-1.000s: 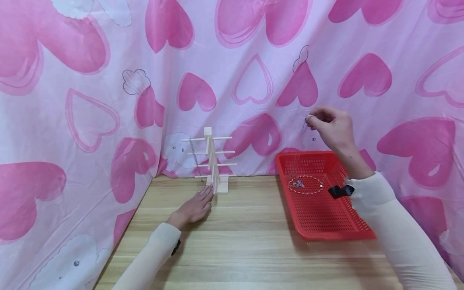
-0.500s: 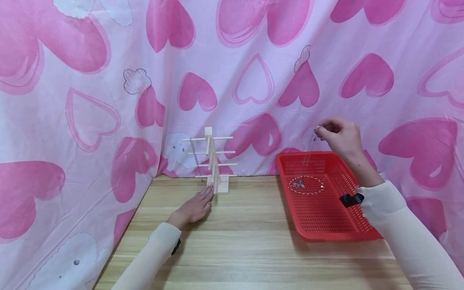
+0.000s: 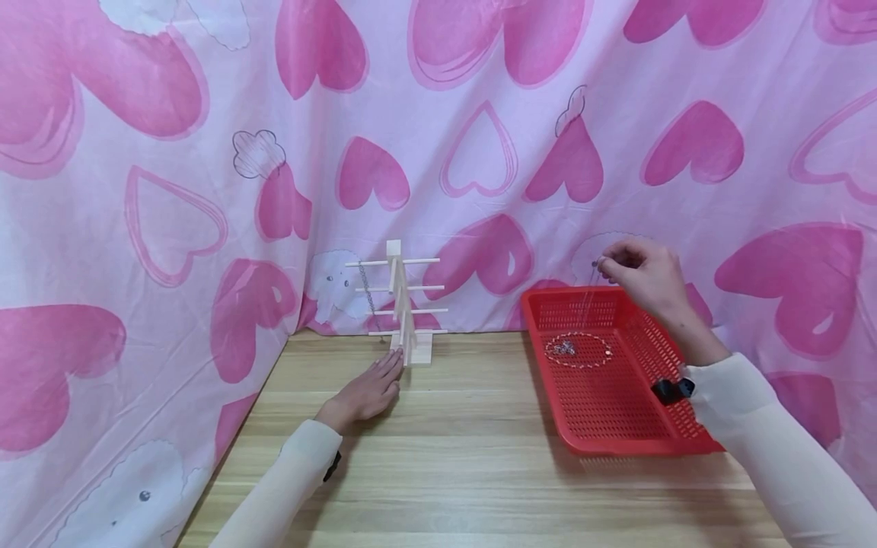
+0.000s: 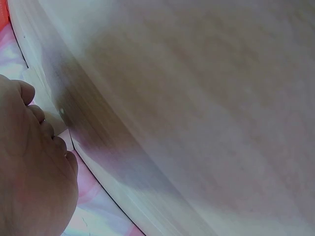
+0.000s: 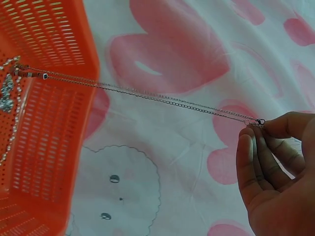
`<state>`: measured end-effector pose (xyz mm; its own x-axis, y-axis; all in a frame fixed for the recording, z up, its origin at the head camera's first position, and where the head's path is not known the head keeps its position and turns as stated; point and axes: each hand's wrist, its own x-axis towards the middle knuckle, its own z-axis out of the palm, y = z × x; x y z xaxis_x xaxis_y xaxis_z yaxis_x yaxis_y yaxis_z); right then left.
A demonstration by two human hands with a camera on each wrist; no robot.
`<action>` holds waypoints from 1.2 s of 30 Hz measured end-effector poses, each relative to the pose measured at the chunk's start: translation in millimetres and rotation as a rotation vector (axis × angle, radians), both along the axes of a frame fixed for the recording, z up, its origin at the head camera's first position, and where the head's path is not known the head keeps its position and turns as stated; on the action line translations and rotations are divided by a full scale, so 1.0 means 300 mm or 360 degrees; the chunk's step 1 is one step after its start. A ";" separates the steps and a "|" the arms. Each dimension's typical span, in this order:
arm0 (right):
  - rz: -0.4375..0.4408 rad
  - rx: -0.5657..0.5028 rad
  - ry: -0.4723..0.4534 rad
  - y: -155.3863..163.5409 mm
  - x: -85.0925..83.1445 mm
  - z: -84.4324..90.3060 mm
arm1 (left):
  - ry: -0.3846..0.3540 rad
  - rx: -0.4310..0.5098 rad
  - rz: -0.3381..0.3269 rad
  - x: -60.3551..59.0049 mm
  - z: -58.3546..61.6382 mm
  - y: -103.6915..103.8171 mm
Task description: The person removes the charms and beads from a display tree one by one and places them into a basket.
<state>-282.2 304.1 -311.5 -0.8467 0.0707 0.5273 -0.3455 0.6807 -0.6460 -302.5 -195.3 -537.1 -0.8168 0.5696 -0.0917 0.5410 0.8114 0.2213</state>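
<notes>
My right hand [image 3: 647, 278] pinches a thin silver chain necklace [image 5: 170, 102] by its clasp end, between thumb and fingertips. The doubled chain hangs into the red plastic basket [image 3: 637, 446], its lower end with small dark beads overlapping the beaded strand in the right wrist view. My left hand [image 3: 366, 390] lies with fingers extended, fingertips at the foot of a pale wooden stand [image 3: 403, 312] with several crossbars. Another chain necklace [image 3: 367, 289] hangs from the left end of the stand's top bar. In the left wrist view the left hand's fingers [image 4: 37, 114] show at the edge.
Inside the basket lie a ring-shaped beaded strand [image 3: 608, 353] and a small silvery heap [image 3: 565, 348]. A pink heart-patterned cloth [image 3: 479, 68] hangs behind and beside the wooden table [image 3: 438, 472].
My right hand has moved right and down, lowering the necklace toward the basket. The basket's right side has shifted slightly right. My left hand and the stand have stayed put.
</notes>
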 end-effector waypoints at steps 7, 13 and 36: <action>0.0051 0.0110 -0.0137 0.004 0.027 -0.041 | -0.0028 0.0017 0.0010 0.003 0.003 0.003; 0.0094 0.0204 -0.0208 0.004 0.037 -0.079 | 0.0003 0.0112 -0.0007 0.015 0.022 0.006; 0.0291 0.0544 -0.0566 -0.013 0.019 -0.216 | -0.0018 0.0023 0.0015 0.004 -0.007 0.001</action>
